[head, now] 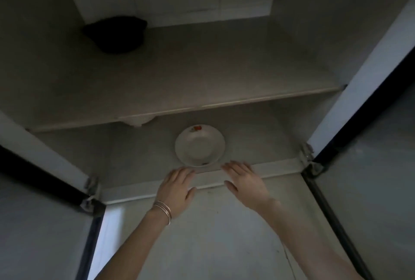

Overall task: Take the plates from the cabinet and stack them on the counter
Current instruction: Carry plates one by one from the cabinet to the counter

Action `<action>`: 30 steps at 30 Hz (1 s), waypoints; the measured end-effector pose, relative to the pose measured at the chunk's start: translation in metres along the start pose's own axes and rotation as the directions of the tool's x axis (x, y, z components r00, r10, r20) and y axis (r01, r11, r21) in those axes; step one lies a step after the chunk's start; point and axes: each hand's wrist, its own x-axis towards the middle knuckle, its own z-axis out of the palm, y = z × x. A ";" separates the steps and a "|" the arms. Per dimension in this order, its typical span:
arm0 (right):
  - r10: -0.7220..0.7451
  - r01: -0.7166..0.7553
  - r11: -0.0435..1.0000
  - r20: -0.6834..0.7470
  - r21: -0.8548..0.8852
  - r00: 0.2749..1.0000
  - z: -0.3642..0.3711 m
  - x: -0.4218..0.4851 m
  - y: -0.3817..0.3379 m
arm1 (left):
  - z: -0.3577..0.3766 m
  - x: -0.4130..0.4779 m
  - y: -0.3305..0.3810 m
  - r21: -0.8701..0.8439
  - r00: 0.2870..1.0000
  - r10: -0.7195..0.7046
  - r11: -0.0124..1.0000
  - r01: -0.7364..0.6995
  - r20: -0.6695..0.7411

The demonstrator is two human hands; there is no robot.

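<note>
The tall pale grey cabinet (67, 73) stands wide open, its two dark-edged doors swung out, one door (40, 167) to the left and the other door (368, 91) to the right, so the whole front is free to reach into. Two shelves show: the upper grey shelf (202, 73) is nearly bare, with one dark rounded object (115, 33) at its back left, too dim to name. On the lower shelf (139, 158) sits one white round shallow plate (199, 146) with a small red flower print on its far rim, close to the front lip, with bare shelf on both sides. No writing is readable anywhere. The left hand (177, 190), with thin silver bangles (164, 210) on the wrist, and the right hand (244, 181) hover spread and empty at the lip, just short of the plate.
</note>
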 end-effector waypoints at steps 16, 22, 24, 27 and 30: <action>-0.094 0.091 0.995 -0.099 -0.034 0.991 0.145 0.081 0.052 | 0.133 0.081 -0.056 -0.036 0.993 0.040 0.998 -0.044 -0.113; -0.065 0.053 0.996 -0.202 -0.066 0.977 0.175 0.098 0.055 | 0.154 0.095 -0.071 -0.030 0.960 0.080 0.995 -0.091 -0.268; -0.058 0.050 0.998 -0.217 -0.040 0.974 0.177 0.100 0.055 | 0.158 0.097 -0.072 -0.026 0.946 0.081 0.995 -0.093 -0.313; -0.063 0.061 0.998 -0.203 -0.016 0.977 0.175 0.098 0.056 | 0.157 0.093 -0.069 -0.004 0.929 0.089 0.995 -0.097 -0.360; -0.095 0.098 0.995 -0.207 0.005 0.974 0.173 0.084 0.054 | 0.156 0.079 -0.061 0.011 0.912 0.115 0.993 -0.120 -0.394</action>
